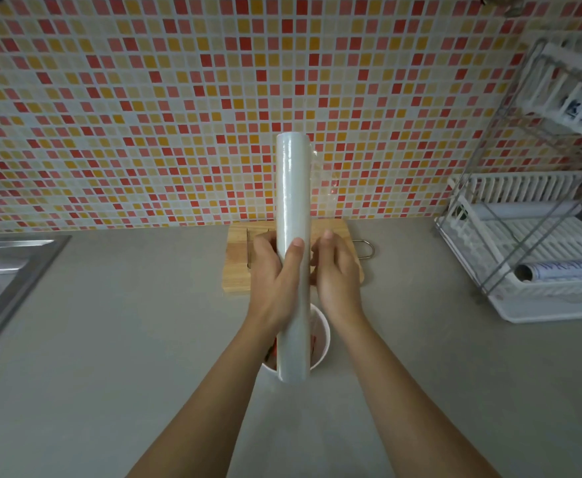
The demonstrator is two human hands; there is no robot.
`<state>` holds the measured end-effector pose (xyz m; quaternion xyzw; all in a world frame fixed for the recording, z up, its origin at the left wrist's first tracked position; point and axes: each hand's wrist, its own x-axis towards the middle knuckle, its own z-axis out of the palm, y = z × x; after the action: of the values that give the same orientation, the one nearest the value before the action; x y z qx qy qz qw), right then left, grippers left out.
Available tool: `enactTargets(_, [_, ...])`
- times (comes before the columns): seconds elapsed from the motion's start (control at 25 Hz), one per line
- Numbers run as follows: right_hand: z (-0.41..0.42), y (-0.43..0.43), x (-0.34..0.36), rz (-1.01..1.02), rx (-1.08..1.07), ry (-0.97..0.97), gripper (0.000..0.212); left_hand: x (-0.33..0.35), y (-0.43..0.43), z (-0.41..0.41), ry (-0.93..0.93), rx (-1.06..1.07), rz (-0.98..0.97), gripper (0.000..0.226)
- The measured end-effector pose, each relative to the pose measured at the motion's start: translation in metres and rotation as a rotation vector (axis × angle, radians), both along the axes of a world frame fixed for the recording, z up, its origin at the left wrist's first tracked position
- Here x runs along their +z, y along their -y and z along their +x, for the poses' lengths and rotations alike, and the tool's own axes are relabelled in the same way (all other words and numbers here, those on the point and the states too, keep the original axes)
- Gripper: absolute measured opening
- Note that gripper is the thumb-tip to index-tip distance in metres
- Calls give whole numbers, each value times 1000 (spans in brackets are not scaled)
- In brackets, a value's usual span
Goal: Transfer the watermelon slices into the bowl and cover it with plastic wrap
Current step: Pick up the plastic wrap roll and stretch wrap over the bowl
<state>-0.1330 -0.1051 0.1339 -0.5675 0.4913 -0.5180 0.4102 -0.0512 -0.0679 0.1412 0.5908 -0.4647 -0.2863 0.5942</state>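
Centre of frame: a roll of plastic wrap (292, 257) is held lengthwise, one end pointing toward the tiled wall (144, 108) at top, the other toward the viewer. The left hand (275, 281) is wrapped around the roll's middle, thumb lying across its upper face. The right hand (337, 274) sits just beside the roll's right edge, fingers curled toward it; whether they already pinch the film's loose edge cannot be told. A thin flap of clear film (324, 177) stands off the roll's upper right side. Directly beneath the roll, lower centre, the white bowl (320, 336) rests on the grey counter (110, 339), with red watermelon slices (313, 343) partly visible inside, so the transfer appears finished. Behind the hands lies a wooden cutting board (237, 267); a dish rack (541, 257) occupies the right of the frame and a sink (3, 270) the left edge.

Step in hand, as judged: freeing the film. Done well, the left hand steadies the roll while the right draws the edge out evenly, keeping it flat so it does not cling to itself, until the sheet exceeds the bowl's rim.
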Motion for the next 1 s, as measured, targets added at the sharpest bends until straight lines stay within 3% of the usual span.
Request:
enactTargets(0.16, [-2,1,-1,-176,-124,-118,32,-3,-1,5,60,43,37,25])
enactTargets(0.36, [-10,6,-14,-113,-168,-122,36,-6,-1,6,79,28,52,16])
enactTargets(0.52, [-16,15,-23,-84,-169,-204,32,-19,-1,5,-38,-3,182,42])
enactTargets(0.76, [-32,14,-64,78,-128,-252,29,-39,1,7,-134,-27,429,58])
enactTargets(0.92, [-40,8,-90,138,-139,-307,28,-59,-4,7,-69,-21,540,38])
enactTargets(1.0, [-47,10,-99,164,-135,-316,27,-66,-7,7,-125,-18,591,39])
